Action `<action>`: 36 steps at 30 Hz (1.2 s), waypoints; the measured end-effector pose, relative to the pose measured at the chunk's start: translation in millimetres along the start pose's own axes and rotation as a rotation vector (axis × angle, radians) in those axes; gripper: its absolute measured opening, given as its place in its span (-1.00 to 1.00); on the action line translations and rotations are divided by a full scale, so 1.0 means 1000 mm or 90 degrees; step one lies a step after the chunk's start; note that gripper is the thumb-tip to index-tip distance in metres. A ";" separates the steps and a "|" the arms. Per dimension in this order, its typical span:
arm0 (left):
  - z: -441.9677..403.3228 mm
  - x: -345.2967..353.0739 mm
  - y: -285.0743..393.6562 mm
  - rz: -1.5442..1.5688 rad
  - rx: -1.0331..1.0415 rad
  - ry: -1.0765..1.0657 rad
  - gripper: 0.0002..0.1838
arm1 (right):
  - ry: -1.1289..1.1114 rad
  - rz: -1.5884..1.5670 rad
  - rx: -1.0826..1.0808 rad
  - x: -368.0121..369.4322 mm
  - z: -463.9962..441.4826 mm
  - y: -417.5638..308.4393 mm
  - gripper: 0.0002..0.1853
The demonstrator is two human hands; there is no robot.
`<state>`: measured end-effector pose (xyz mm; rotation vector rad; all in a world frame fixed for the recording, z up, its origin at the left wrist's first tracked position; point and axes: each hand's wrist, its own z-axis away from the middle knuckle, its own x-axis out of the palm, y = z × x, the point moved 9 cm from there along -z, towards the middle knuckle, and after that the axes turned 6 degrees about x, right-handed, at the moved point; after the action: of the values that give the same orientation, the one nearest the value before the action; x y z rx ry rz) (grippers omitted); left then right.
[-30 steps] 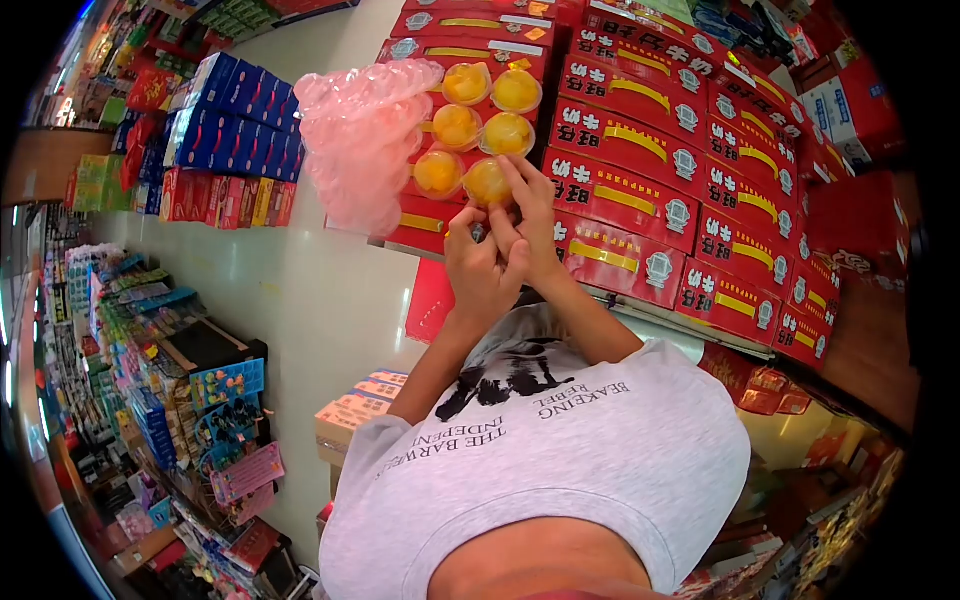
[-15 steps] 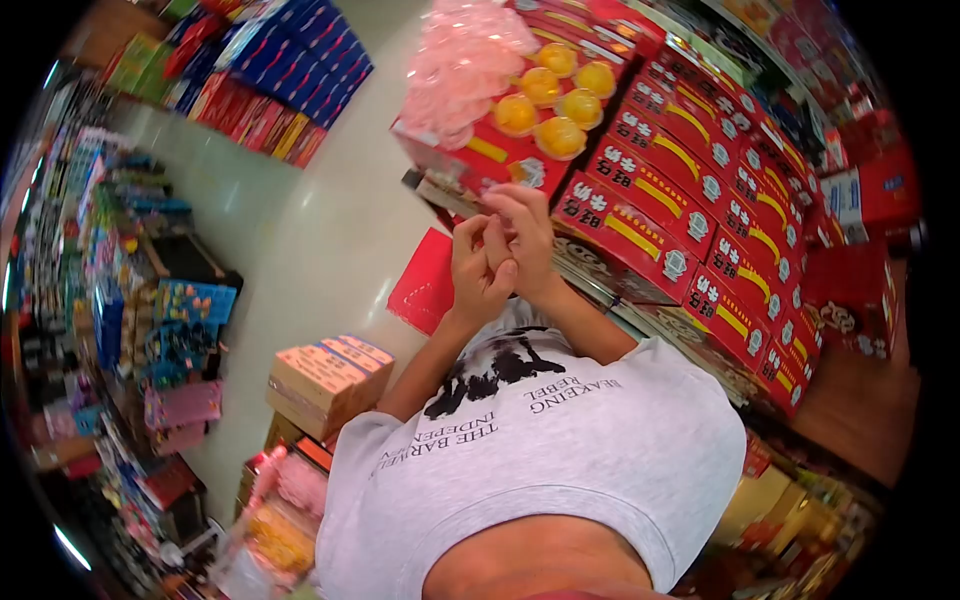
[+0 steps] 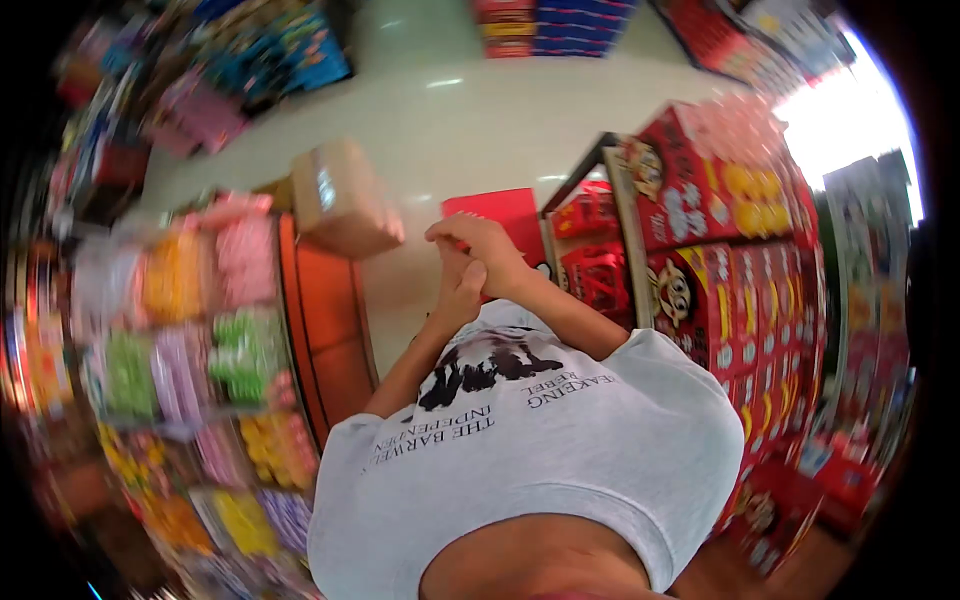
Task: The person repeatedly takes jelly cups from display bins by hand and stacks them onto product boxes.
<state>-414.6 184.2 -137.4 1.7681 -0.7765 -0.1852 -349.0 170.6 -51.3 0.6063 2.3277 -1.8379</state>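
Nearby, cardboard box (image 3: 343, 198) (blurred); left hand (image 3: 460, 291) touching right hand (image 3: 490, 250).

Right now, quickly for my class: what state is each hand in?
Left hand: partly hidden against the right; open or closed can't be told.
Right hand: loosely open, touching the left; nothing visible held.

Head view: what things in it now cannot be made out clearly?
Left hand: head view, fingers partly behind the right hand.
Cardboard box: head view, print blurred.
Yellow-filled cups: head view, contents blurred.
Blue boxes: head view, cut off by top edge.
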 end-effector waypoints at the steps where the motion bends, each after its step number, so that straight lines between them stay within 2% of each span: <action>1: 0.008 -0.014 0.010 -0.016 -0.044 -0.028 -0.34 | -0.028 -0.051 0.045 0.023 -0.003 0.001 -0.76; 2: 0.018 -0.028 0.016 -0.028 -0.091 -0.059 -0.34 | -0.053 -0.098 0.093 0.045 -0.005 0.004 -0.79; 3: 0.029 -0.050 0.021 -0.045 -0.032 0.024 -0.35 | -0.097 -0.125 0.086 0.068 -0.006 0.003 -0.79; 4: 0.041 -0.066 0.030 -0.059 -0.028 0.064 -0.35 | -0.139 -0.136 0.080 0.092 -0.006 -0.002 -0.79; 6: 0.066 -0.094 0.039 -0.034 -0.083 0.164 -0.39 | -0.226 -0.107 0.070 0.135 -0.002 -0.010 -0.78; 9: 0.097 -0.132 0.067 -0.151 -0.021 0.267 -0.41 | -0.359 -0.085 0.095 0.190 0.009 -0.013 -0.78; 12: 0.132 -0.159 0.082 -0.147 -0.079 0.387 -0.40 | -0.456 -0.120 0.112 0.240 0.021 -0.017 -0.77; 15: 0.170 -0.191 0.085 -0.167 -0.055 0.543 -0.40 | -0.548 -0.140 0.059 0.291 0.030 -0.025 -0.76; 17: 0.188 -0.210 0.099 -0.150 -0.097 0.555 -0.40 | -0.599 -0.156 0.021 0.317 0.035 -0.041 -0.77; 19: 0.199 -0.227 0.106 -0.132 -0.137 0.558 -0.38 | -0.712 -0.132 0.168 0.346 0.041 -0.048 -0.79; 22: 0.216 -0.257 0.124 -0.150 -0.109 0.606 -0.32 | -0.811 -0.130 0.203 0.387 0.043 -0.066 -0.78; 25: 0.240 -0.292 0.118 -0.109 -0.156 0.641 -0.26 | -0.871 -0.133 0.113 0.426 0.042 -0.078 -0.69; 27: 0.247 -0.306 0.122 -0.115 -0.131 0.601 -0.24 | -0.881 -0.133 0.094 0.450 0.039 -0.082 -0.70; 32: 0.266 -0.353 0.138 -0.064 -0.113 0.684 -0.32 | -0.867 -0.139 0.057 0.512 0.031 -0.087 -0.67; 34: 0.275 -0.374 0.146 -0.051 -0.125 0.707 -0.31 | -0.806 -0.154 -0.075 0.533 0.022 -0.108 -0.70; 35: 0.283 -0.386 0.150 -0.052 -0.137 0.746 -0.34 | -0.812 -0.160 -0.067 0.545 0.023 -0.110 -0.70; 36: 0.289 -0.397 0.154 -0.054 -0.145 0.783 -0.36 | -0.796 -0.194 -0.147 0.555 0.021 -0.123 -0.72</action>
<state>-924.8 164.1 -200.8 1.3392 0.2124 0.6860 -905.9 259.5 -128.3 -0.7711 1.6724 -1.3058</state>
